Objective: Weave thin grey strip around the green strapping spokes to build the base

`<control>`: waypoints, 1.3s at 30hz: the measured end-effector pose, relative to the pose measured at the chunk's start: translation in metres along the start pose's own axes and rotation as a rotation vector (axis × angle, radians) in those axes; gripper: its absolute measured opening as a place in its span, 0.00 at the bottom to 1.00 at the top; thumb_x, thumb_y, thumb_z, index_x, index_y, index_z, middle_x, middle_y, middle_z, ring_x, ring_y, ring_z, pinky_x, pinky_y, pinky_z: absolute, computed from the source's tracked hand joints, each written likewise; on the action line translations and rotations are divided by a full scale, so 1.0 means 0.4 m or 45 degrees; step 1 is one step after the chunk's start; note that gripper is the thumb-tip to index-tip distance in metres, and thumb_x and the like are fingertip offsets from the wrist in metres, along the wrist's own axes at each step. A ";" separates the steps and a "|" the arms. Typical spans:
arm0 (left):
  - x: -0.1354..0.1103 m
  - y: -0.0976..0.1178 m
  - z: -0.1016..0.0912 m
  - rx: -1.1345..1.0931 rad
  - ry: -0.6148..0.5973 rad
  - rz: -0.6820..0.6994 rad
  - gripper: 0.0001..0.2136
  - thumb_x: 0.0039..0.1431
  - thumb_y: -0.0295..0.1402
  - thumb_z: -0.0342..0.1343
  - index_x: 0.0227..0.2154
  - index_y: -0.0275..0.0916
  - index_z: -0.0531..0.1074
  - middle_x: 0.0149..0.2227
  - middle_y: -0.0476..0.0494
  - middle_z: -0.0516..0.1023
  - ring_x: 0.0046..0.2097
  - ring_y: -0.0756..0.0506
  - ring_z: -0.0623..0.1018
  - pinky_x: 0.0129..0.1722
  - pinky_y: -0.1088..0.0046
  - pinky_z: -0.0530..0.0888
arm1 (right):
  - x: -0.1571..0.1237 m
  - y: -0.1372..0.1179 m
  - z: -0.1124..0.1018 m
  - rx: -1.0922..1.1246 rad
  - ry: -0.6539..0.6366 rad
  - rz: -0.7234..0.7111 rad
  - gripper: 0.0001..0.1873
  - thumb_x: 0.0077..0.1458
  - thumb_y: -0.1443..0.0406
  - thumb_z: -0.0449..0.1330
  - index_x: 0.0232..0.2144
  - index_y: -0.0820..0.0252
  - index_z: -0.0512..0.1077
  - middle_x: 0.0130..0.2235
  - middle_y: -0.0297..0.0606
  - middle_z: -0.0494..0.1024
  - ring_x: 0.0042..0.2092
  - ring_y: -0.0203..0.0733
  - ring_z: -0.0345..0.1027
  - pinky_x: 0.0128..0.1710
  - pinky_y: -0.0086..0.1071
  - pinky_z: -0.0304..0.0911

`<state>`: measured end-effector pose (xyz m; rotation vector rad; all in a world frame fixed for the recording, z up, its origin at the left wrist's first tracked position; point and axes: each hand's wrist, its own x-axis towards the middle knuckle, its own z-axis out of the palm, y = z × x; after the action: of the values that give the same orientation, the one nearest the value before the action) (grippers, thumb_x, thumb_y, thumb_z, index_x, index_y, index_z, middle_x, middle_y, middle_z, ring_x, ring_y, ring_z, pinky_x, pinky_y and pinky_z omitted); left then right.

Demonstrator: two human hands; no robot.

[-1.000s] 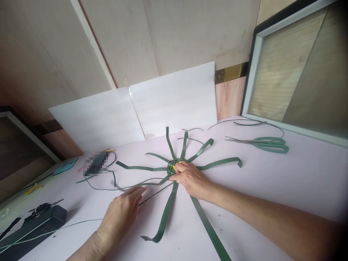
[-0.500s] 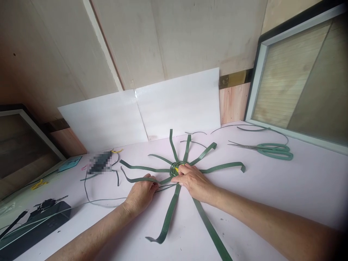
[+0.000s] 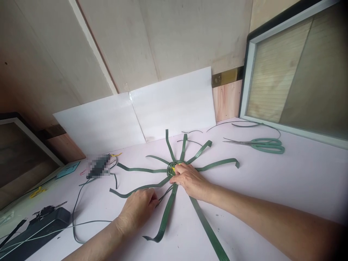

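On the pale table lies a star of flat green plastic strips (image 3: 166, 217), spread outward from a small woven ring (image 3: 171, 169) with a bit of yellow at its middle. My right hand (image 3: 189, 179) presses on that ring, thumb and fingers pinched at its near edge. To the lower left, my left hand (image 3: 141, 204) is closed on thin green cord (image 3: 165, 194), which runs from the ring into its fingers. One flat strip passes just behind the left knuckles. What lies under the right fingertips is hidden.
Green-handled scissors (image 3: 268, 145) rest at the right, near loose thin cords and a framed glass pane (image 3: 288, 79). A black box (image 3: 40, 232) with keys stands at the left. White boards (image 3: 174, 105) lean along the back wall.
My left hand has moved slightly down, away from the strip it was beside, and the thin cord now slopes more steeply. My right hand stays on the ring. The view has shifted slightly.
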<state>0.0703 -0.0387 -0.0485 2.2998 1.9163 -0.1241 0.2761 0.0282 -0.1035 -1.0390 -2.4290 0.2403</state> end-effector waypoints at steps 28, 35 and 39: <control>0.331 -0.052 -0.008 0.156 0.448 0.644 0.06 0.63 0.30 0.52 0.36 0.40 0.75 0.37 0.42 0.75 0.42 0.43 0.72 0.41 0.68 0.67 | 0.022 0.018 0.004 0.151 -0.041 0.156 0.23 0.54 0.75 0.59 0.48 0.45 0.76 0.39 0.36 0.70 0.44 0.43 0.60 0.46 0.37 0.54; 0.285 -0.051 0.001 -0.050 0.465 0.493 0.09 0.61 0.25 0.49 0.37 0.40 0.74 0.37 0.46 0.78 0.36 0.47 0.76 0.34 0.74 0.68 | 0.024 -0.014 -0.026 -0.080 -0.237 0.104 0.25 0.56 0.76 0.55 0.48 0.43 0.75 0.38 0.39 0.66 0.41 0.43 0.56 0.39 0.36 0.51; 0.175 -0.044 -0.008 -0.185 0.444 0.421 0.08 0.63 0.29 0.47 0.36 0.40 0.71 0.36 0.46 0.75 0.33 0.48 0.74 0.32 0.74 0.68 | 0.028 -0.014 -0.027 -0.052 -0.241 0.122 0.26 0.57 0.77 0.54 0.48 0.42 0.75 0.37 0.38 0.66 0.40 0.42 0.56 0.38 0.36 0.50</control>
<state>0.0657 0.0327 -0.0571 2.6264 1.5745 0.4638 0.2713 0.0323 -0.0881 -1.2014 -2.5634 0.3367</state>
